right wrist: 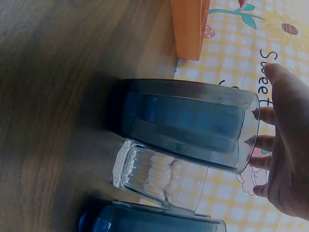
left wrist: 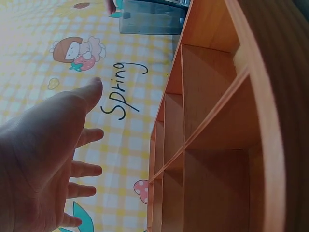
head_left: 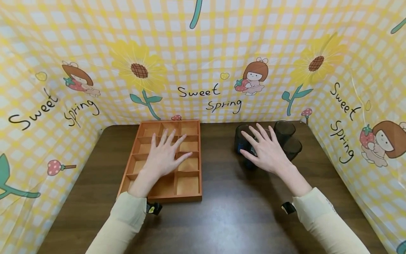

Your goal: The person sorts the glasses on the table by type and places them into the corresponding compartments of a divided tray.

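Observation:
My left hand (head_left: 161,155), fingers spread and straight, hovers over a wooden compartment tray (head_left: 201,160) at the left of the table. In the left wrist view, the hand stands apart from the tray's dividers (left wrist: 207,118) and holds nothing. On the right, my right hand (head_left: 269,151) is likewise spread, above a group of drinking glasses. A tall blue-tinted glass (right wrist: 183,123) stands nearest it in the right wrist view, beside a ribbed clear glass (right wrist: 152,174) and another blue glass (right wrist: 149,220). Part of the group is hidden under the right hand.
Two dark glasses, one at the back (head_left: 284,129) and one nearer (head_left: 294,146), stand right of the right hand. The dark wood-grain table (head_left: 222,211) is enclosed by a yellow checked cloth (head_left: 203,53) at the back and sides.

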`<act>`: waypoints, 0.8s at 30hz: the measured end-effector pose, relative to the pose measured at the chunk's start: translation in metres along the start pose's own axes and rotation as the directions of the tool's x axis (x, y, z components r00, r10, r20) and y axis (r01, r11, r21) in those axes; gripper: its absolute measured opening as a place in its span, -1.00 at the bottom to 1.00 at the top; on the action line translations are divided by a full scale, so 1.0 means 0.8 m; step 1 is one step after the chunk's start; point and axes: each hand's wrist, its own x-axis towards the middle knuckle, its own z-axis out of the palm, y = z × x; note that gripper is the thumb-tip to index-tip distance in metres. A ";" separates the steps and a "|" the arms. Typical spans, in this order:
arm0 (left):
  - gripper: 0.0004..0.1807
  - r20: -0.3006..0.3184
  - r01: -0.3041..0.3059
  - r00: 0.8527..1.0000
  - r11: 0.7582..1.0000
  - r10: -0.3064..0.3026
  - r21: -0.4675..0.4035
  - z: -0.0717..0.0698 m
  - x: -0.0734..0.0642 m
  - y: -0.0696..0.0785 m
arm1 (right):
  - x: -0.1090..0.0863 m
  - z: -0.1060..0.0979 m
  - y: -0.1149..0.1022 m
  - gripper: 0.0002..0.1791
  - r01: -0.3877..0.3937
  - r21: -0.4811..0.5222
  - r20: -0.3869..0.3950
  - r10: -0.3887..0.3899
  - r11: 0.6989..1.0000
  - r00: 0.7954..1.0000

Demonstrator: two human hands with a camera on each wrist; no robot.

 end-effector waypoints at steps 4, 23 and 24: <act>-0.18 -0.002 -0.001 1.000 1.000 0.001 -0.006 0.001 -0.001 0.002 | -0.002 0.002 0.001 -0.20 -0.001 -0.002 -0.006 0.001 1.000 1.000; -0.16 -0.015 0.032 0.999 0.998 -0.033 -0.055 0.017 0.007 -0.030 | 0.013 0.003 0.027 -0.20 -0.047 0.065 0.002 0.047 0.997 0.999; -0.16 -0.014 0.036 0.999 0.998 -0.037 -0.055 0.018 0.007 -0.032 | 0.015 0.004 0.031 -0.20 -0.052 0.067 0.002 0.052 0.996 0.999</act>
